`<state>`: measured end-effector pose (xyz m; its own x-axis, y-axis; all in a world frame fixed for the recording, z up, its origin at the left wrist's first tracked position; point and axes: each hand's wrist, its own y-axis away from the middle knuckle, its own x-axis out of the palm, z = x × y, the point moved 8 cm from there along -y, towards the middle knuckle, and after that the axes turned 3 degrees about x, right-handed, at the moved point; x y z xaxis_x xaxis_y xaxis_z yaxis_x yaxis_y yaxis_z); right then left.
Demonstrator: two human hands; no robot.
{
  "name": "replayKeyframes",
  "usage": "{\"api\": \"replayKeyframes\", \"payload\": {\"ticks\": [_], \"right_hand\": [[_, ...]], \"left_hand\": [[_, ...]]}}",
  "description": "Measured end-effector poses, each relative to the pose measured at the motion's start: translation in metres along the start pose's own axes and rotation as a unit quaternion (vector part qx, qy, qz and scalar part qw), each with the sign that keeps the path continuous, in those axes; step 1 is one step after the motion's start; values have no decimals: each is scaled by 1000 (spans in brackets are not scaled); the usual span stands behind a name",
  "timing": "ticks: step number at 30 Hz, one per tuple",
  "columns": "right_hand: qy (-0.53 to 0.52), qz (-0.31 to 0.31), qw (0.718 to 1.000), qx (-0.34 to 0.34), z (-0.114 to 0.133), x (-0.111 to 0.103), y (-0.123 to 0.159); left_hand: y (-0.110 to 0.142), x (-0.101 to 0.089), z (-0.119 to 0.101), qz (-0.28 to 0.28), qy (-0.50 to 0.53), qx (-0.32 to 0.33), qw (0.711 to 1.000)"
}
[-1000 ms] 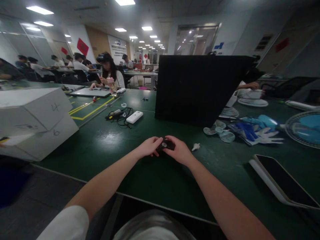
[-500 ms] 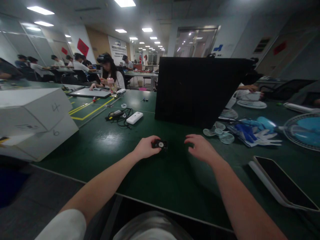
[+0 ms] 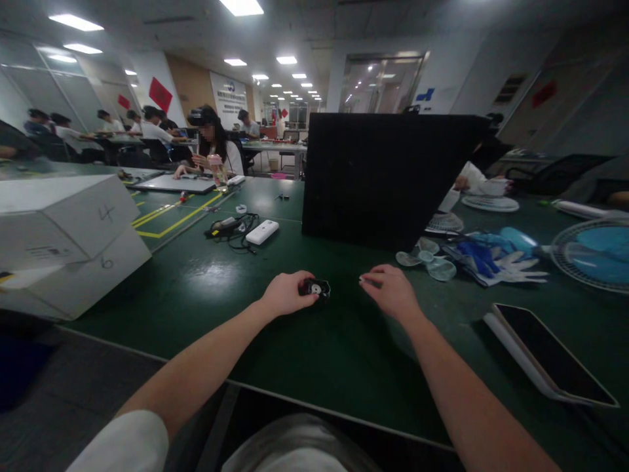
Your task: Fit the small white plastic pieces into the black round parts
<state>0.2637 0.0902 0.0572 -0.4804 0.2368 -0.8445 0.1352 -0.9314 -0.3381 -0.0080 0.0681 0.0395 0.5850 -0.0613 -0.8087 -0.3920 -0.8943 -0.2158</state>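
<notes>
My left hand (image 3: pixel 285 293) is closed around the left end of a small black part with a round whitish disc (image 3: pixel 316 288) in its face. Its exact kind is too small to make out, and my fingers cover one side of it. To the right, apart from the part, my right hand (image 3: pixel 393 292) pinches a tiny pale piece (image 3: pixel 362 280) between thumb and forefinger. Only the tip of that piece shows. Both hands are low over the green table (image 3: pixel 295 354).
A large black panel (image 3: pixel 368 177) stands ahead. Left are white boxes (image 3: pixel 73 223); a white power bank (image 3: pixel 262 231) lies beside cables (image 3: pixel 230 226). Fan blades (image 3: pixel 427 259), gloves (image 3: pixel 491 262), a fan grille (image 3: pixel 597 252) and a phone (image 3: pixel 553 351) lie right. A co-worker (image 3: pixel 216 144) sits across.
The fingers of my right hand have closed into a pinch, and a tiny pale piece now shows at their tips. The black part in my left hand has tilted slightly.
</notes>
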Motion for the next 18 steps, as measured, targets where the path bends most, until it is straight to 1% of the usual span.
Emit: {"api": "replayKeyframes", "payload": {"ticks": [1,2,4,6,8,10,16,18], "right_hand": [[-54,-32,998,9,9,-2,3],[-121,-49,991,18,17,-2,6],[-251,-37,967,20,36,4,11],[-307,-28,951,11,52,9,17],[-313,-24,949,2,62,13,20],[-303,-18,953,-3,66,16,22],[-291,4,957,6,65,23,23],[-283,28,959,8,68,28,23]], "left_hand": [[0,1,-2,0,-9,3,1000],[1,2,-4,-1,-15,6,1000],[1,3,-7,0,-20,13,1000],[2,4,-10,-1,-21,20,1000],[3,5,-13,-3,-22,25,999],[3,6,-13,-2,-23,24,999],[2,7,-14,-7,-23,14,1000],[2,8,-13,-9,-9,14,1000]]}}
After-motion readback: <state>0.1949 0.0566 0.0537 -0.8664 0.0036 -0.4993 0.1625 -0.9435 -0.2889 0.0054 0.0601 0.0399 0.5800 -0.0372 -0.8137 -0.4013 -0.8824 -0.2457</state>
